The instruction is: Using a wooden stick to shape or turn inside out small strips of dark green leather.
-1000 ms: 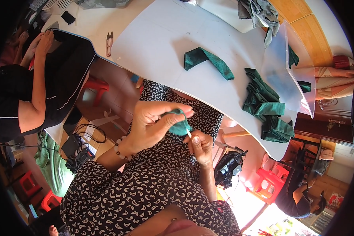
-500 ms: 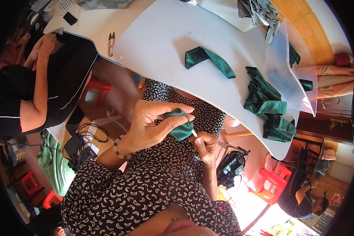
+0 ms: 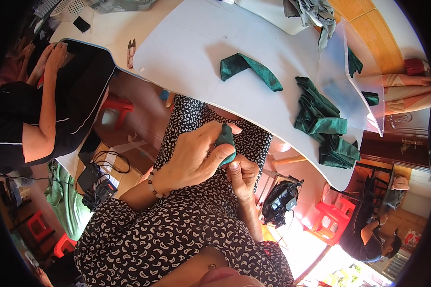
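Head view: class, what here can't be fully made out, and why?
All in the head view:
- Held green cloth: partly hidden by the left hand.
- Inside the right hand's grip: hidden by its curled fingers.
- Grey cloth: cut off by the top edge.
- Any stitching on the piled green strips: too small.

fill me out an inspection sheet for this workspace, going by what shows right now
Surface: white tabletop, with a few small marks
Job's things: green velvet piece between the hands; folded green velvet strip lying alone; heap of green velvet strips near the table's right end
Clutter: grey cloth at the far side; thread snips on the adjoining cream table
Grip: left hand pinches the piece; right hand is closed at its lower end, contents hidden
Cables: black cables, tangled at left
Surroundings: person in black at left; red plastic stools at right
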Demonstrator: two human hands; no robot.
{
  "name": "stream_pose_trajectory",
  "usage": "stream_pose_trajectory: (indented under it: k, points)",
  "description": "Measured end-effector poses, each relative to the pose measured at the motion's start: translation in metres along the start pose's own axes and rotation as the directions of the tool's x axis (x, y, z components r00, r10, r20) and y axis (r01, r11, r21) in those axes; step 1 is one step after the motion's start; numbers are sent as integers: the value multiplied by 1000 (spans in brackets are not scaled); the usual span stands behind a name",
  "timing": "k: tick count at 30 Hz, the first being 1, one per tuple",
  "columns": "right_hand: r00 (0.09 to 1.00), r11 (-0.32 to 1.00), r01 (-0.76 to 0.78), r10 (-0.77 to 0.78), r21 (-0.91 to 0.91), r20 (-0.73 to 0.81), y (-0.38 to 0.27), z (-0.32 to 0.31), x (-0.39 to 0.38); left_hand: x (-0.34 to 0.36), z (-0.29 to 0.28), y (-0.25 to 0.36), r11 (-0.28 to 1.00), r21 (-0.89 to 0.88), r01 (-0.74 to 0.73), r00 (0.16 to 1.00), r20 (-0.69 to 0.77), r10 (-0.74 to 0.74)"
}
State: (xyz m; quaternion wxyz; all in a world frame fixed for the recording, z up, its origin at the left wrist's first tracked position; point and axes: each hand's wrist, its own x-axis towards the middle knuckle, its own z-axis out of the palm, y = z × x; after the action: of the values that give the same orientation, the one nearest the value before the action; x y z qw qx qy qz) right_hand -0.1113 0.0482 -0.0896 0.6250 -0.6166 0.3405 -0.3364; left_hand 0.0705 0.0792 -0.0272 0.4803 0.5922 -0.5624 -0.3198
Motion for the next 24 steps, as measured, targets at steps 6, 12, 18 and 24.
stream_pose_trajectory:
  k: [6,12,18,24]
  points:
    - [995,994,7,4,111,-96,-1,-2,2,10,2,-10,569,-818,85,996,58,-65]
    - [998,995,-20,25,93,-61,0,1,-1,17,10,-4,582,-812,46,997,1,-77]
    - [998,995,-5,11,96,-69,0,-2,-1,18,9,9,598,-793,111,990,33,-140]
    - [994,986,95,-87,139,-68,11,-2,-4,14,10,8,629,-775,60,997,14,-77]
